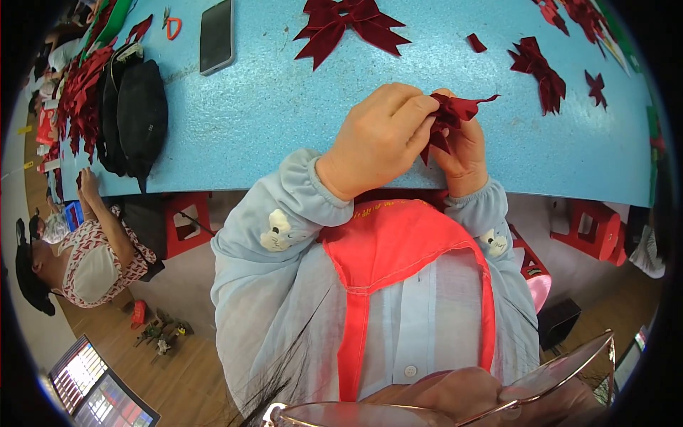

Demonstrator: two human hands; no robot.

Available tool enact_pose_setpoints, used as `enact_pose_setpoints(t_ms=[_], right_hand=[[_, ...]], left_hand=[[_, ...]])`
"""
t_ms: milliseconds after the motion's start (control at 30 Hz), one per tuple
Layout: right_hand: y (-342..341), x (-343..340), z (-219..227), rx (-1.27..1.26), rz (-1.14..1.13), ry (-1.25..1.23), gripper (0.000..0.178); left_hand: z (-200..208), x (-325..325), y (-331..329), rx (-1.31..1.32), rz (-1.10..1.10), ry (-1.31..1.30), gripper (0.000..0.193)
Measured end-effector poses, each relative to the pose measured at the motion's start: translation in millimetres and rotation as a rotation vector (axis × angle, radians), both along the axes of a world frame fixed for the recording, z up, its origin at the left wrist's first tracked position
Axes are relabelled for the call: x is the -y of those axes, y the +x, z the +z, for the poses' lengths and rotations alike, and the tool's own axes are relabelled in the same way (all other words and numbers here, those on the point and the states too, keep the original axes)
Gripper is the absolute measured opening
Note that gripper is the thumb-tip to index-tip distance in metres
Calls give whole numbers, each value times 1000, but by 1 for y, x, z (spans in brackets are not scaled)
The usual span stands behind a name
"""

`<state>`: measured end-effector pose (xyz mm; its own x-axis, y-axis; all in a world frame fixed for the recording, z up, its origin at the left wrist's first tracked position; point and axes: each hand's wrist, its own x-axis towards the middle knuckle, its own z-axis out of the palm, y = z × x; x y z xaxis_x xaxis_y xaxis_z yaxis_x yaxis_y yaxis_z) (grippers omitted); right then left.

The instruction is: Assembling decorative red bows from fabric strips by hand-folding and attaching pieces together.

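My left hand (380,139) pinches a dark red velvet ribbon bow (459,110) between thumb and fingers. From the other side my right hand (464,158) grips the same bow, its fingers partly hidden behind the ribbon. The bow is held just above the near edge of the blue table (263,128), with one pointed tail sticking out to the right and others hanging down. A larger finished bow (352,25) of the same ribbon lies flat beyond my hands. The middle of the held bow is covered by my fingers.
To the right lie another bow (541,71), a small bow piece (596,89) and a ribbon scrap (476,43). A phone (217,37), orange-handled scissors (173,28), a black pouch (142,114) and heaped ribbons (82,92) are at left. A co-worker (99,260) sits there. Red stools (188,224) stand below.
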<state>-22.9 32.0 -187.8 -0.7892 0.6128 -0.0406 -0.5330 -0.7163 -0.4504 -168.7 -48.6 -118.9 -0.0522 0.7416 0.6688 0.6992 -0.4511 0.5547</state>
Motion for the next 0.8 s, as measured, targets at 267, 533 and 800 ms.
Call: enact_pose_setpoints(t_ms=[267,533,800], right_hand=[[-6,1,5,-19,25,24,27],[-10,2,11,111,-81,26,25],[-17,6,13,371,-146,178,16]], left_hand=[[3,-3,-12,892,-194,-678,12],[3,3,-8,555,-66,-388,6],[-7,3,-20,197,25,-228,5]])
